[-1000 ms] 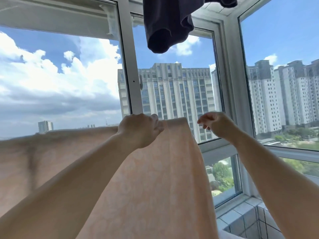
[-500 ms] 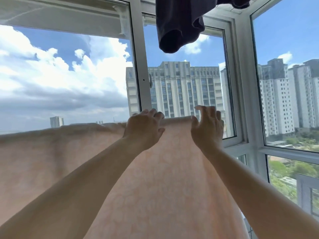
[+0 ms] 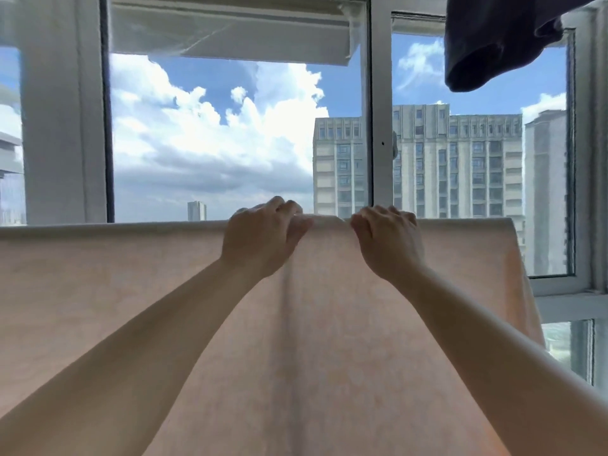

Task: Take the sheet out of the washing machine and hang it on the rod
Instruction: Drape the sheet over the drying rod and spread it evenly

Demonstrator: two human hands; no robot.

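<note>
Head view: both arms are up and both hands sit on the top fold of the sheet (image 3: 329, 340), which is draped over the rod; the rod itself is hidden under the cloth. The left hand (image 3: 263, 238) has its fingers curled over the fold and its thumb on the near face, so it looks to be gripping the sheet there. The right hand (image 3: 388, 241), just beside it, has its fingers hooked over the same edge and appears to pinch the cloth too, though the fingertips go out of sight behind the fold.

Between the two hands the edge bunches into a small hump. Left of the left hand the fold runs flat and straight out of view; right of the right hand it ends at a corner near the window frame (image 3: 381, 126).

Risks, as I judge them: a pull toward the body could drag more cloth to the near side, and a damp, heavy sheet might then slide off. If the hands let go with that hump left in, a crease would dry in. Above and right of the right hand hangs a dark garment (image 3: 487, 54); a high reach that way could brush it.
</note>
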